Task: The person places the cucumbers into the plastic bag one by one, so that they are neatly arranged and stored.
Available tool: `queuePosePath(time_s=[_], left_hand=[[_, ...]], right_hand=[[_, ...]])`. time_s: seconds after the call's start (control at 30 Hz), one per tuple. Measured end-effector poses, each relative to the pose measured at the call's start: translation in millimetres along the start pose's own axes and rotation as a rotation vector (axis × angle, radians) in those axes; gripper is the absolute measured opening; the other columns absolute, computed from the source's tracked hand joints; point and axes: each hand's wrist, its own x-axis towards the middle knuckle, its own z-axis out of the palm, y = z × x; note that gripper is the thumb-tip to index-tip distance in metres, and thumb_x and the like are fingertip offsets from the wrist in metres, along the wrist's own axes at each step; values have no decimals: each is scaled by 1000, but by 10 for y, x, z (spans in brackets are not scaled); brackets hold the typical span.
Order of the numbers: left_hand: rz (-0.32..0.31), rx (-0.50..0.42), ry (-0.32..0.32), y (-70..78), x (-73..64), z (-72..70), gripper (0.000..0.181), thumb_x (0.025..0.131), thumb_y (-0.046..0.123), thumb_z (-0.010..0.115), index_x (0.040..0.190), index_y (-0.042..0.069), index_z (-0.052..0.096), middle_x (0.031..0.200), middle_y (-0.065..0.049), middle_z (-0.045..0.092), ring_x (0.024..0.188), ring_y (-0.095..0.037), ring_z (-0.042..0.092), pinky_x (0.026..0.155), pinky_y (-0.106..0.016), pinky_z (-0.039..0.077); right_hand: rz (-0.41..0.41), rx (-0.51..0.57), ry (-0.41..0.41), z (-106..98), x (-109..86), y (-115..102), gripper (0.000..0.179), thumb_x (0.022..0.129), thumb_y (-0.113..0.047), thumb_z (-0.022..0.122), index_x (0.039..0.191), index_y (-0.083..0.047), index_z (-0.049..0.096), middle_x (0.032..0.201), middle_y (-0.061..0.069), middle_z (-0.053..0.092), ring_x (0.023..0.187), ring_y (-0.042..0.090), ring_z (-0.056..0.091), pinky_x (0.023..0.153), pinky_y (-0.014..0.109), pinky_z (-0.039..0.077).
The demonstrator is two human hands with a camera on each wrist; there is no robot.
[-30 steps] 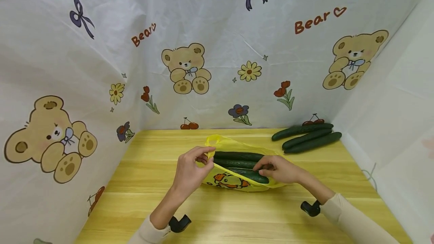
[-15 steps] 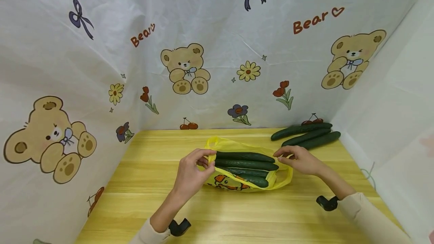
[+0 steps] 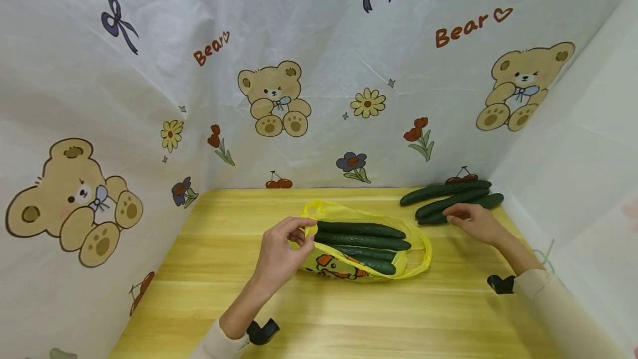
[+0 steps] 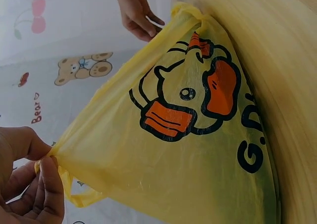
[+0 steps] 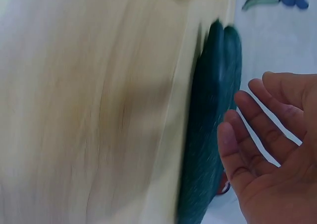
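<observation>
"Yellow plastic caught our eye first: the bag (image 4: 148, 177), its edge pinched between the thumb and fingers of the left hand (image 3: 281, 247)."

"And what did we make of the right hand (image 3: 478, 224)?"

"It held nothing. We saw its fingers loosely bent and slightly spread, just by the three loose cucumbers (image 3: 441, 205). In the head view it covered part of the nearest one; whether the fingertips touched it, we could not tell."

"Where did we find the bag?"

"Near the middle of the wood-patterned table (image 3: 349, 320), its mouth gaping. Inside we counted four cucumbers (image 3: 362, 242), lying side by side, the front ones partly behind the bag's near edge. On that side we made out a cartoon duck (image 4: 185, 93) in black and orange."

"And the loose three?"

"They lay together at the table's back right corner, close to the white sheet (image 3: 319, 32). We noted its bears, bows, flowers and cherries, and the word 'Bear' in red."

"Anything nearer us?"

"Cream sleeves (image 3: 563, 309), with a black fitting (image 3: 500, 284) beside each wrist. Off to the right we spotted a thin pale-green cord (image 3: 544, 262)."
</observation>
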Motion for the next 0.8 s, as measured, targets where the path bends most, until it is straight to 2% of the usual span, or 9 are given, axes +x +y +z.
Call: queuePosePath(time_s=[0.3,0.53,0.6,0.67,0.77,0.8], left_hand=[[-21,-1,-9,-13,6,-21,33,89,4,82,115,23,80,97,6,76,74,0,66,70,-27,62],[-30,-17,-37,-28,8,-23,39,89,2,78,120,25,79,99,4,75,75,-1,64,71,-30,63],[-36,-18,-51,-47,13,-26,41,89,2,76,122,25,79,100,5,73,75,-1,63,71,-32,63],[-41,-24,-66,-62,17,-27,43,90,2,74,124,28,78,101,6,72,75,-2,62,70,-34,63],[-55,-30,-92,-79,16,-23,46,91,3,72,126,32,77,101,7,69,74,-2,60,69,-35,61],[-58,-33,-97,-80,13,-22,47,92,3,71,126,35,77,102,8,69,74,-2,60,69,-34,61]], right_hand=[[92,26,23,-67,161,315,40,111,-23,58,138,6,65,135,34,68,120,52,67,94,59,60],[159,1,9,-156,236,505,49,115,-26,48,149,9,53,152,44,48,135,66,46,104,77,44],[169,-8,14,-158,253,585,47,114,-21,47,149,10,51,151,46,45,109,57,62,91,69,52],[171,-43,26,-169,259,690,45,111,-14,47,148,11,52,150,49,43,85,48,62,80,60,52],[169,-81,37,-201,234,858,50,101,-5,46,147,13,50,149,53,39,85,48,59,82,59,47],[168,-84,35,-213,216,908,52,99,-4,45,148,13,48,150,53,36,101,59,56,91,68,43]])
